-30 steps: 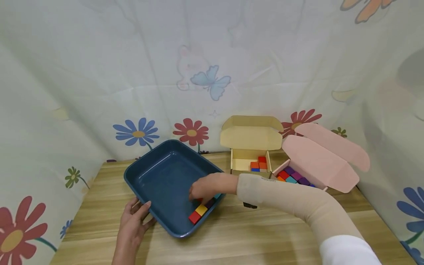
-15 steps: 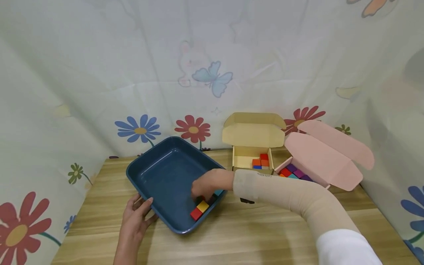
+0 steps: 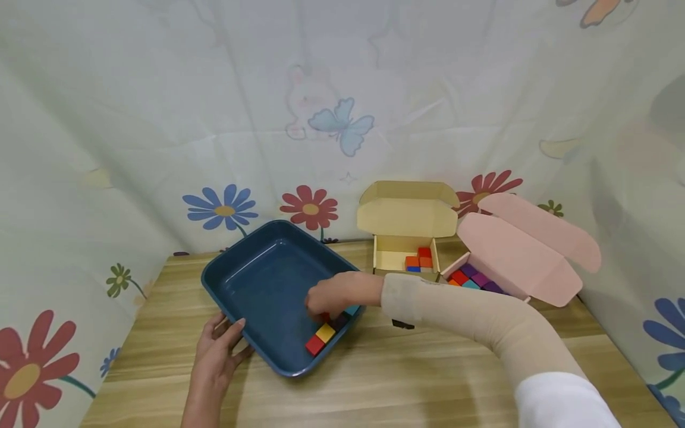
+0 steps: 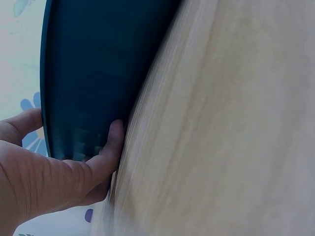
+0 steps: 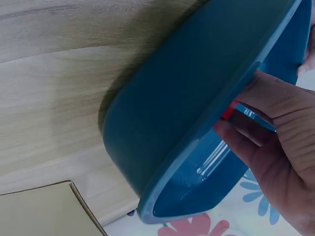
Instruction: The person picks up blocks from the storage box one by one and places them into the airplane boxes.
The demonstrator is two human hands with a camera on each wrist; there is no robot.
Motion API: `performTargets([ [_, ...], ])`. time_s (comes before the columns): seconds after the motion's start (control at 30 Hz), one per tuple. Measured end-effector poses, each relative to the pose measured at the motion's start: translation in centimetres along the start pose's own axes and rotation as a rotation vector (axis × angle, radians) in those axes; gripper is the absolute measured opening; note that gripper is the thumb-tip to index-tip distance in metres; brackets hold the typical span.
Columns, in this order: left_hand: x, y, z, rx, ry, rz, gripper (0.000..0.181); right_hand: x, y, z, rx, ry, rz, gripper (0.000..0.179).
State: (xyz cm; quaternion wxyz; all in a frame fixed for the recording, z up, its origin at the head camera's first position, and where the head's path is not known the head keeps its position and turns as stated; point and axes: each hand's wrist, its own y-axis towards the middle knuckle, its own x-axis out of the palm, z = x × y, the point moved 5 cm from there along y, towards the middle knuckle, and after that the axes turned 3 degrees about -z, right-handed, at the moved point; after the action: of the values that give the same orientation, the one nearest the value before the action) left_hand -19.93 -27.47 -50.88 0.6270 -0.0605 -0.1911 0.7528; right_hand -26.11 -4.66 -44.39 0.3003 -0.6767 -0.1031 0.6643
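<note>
A deep dark-blue tray [image 3: 257, 297] sits at an angle on the table. My left hand [image 3: 216, 351] grips its near left side, thumb at the rim and fingers against the outer wall; the left wrist view shows this hand [image 4: 64, 172] close up. Inside the tray's right part, my right hand [image 3: 337, 295] pinches a red block [image 5: 229, 110] between thumb and fingers. Along the tray's right wall runs a row of blocks: a red block [image 3: 314, 345], a yellow block [image 3: 325, 333], a dark block [image 3: 339, 321] and a cyan block [image 3: 351, 310], partly covered by the hand.
Behind the right forearm stands an open yellow box [image 3: 390, 261] with several red, orange and blue blocks. Beside it, an open pink box [image 3: 519, 258] holds several coloured blocks, partly hidden by the sleeve [image 3: 455, 303]. A patterned cloth [image 3: 342, 71] hangs behind the wooden table [image 3: 374, 380].
The right hand has shifted only slightly inside the tray, showing more of the dark block than half a second ago. The left hand keeps its place on the tray.
</note>
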Motion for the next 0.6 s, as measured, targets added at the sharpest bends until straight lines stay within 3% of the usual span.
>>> performTargets([
  [0.23,-0.3,-0.1,0.0,0.001,-0.004,0.002,0.084,-1.3,-1.2,0.6,-0.01,0.07,0.096,0.022],
  [0.6,-0.1,-0.1,0.1,0.008,-0.015,-0.017,0.086,-1.8,-4.0,2.2,0.002,0.072,0.184,0.023],
])
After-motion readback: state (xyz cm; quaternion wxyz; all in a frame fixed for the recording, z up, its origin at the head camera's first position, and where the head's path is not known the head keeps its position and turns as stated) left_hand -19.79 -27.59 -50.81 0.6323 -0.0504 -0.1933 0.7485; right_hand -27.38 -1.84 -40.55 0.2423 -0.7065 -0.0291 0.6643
